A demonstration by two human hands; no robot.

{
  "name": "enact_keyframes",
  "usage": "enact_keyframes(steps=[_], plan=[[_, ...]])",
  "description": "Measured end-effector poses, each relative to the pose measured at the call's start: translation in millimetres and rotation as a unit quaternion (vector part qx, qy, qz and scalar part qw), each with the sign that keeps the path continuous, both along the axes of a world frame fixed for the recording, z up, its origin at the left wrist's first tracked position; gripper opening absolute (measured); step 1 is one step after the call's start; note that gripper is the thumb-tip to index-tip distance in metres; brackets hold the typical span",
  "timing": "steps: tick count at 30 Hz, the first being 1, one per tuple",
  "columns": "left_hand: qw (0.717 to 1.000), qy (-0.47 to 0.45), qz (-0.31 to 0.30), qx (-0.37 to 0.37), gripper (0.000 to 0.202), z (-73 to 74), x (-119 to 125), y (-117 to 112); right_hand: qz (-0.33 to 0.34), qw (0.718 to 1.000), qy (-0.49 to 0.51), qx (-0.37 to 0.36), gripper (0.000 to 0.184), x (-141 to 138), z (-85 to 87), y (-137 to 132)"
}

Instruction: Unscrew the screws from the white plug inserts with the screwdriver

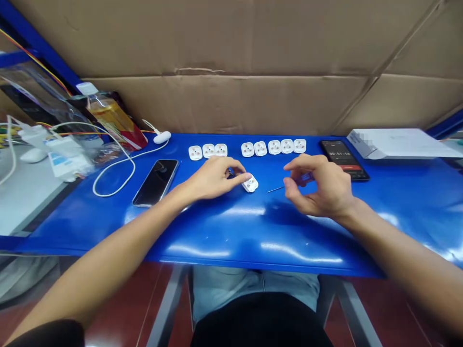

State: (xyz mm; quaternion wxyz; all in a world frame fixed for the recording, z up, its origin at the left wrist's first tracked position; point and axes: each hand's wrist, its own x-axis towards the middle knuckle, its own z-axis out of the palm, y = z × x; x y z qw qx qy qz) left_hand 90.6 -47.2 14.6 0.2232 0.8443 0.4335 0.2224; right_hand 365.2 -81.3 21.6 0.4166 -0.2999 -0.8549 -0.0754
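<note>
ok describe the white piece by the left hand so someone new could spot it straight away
On the blue table, find the broken row of white pieces along the back. Come forward, between the left hand and the thin metal tool: the single white piece is there. Unlike its neighbours, it sits in front of the row, held by that hand.
</note>
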Motion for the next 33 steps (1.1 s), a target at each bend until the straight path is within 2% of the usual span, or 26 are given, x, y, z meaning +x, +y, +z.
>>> enact_keyframes(steps=[3,6,8,12,14,17,21,24,30,33], plan=[[0.999,0.037,-0.017,-0.032,0.035,5.6,9,-5,0.006,1.000,-0.001,0.015,0.025,1,0.9,1],[0.997,0.044,-0.029,-0.055,0.029,12.6,7,6,0.013,1.000,-0.008,0.011,0.025,1,1.9,2],[0.998,0.044,-0.035,-0.040,0.026,20.3,-1,25,0.027,1.000,0.000,0.009,0.025,2,2.4,2],[0.997,0.069,0.018,0.015,0.022,36.2,-21,74,0.041,0.999,-0.004,-0.008,0.026,2,2.8,3],[0.996,0.079,0.026,0.036,0.019,38.2,-26,95,0.037,0.999,-0.011,-0.010,0.025,2,2.4,3],[0.993,0.107,0.024,0.040,0.017,31.8,-26,114,0.031,0.999,-0.015,-0.008,0.025,2,1.6,4],[0.992,0.119,0.016,0.040,0.019,18.6,-21,122,0.041,0.999,-0.011,-0.009,0.025,2,1.9,3],[0.992,0.122,0.023,0.030,0.016,14.2,-20,124,0.047,0.999,-0.013,-0.006,0.026,1,2.5,3],[0.994,0.097,0.028,0.044,0.029,19.7,-21,125,0.053,0.998,-0.024,0.011,0.027,2,1.6,5],[0.994,0.106,-0.004,0.040,0.038,21.8,-13,125,0.050,0.998,-0.029,0.018,0.025,2,0.7,5]])
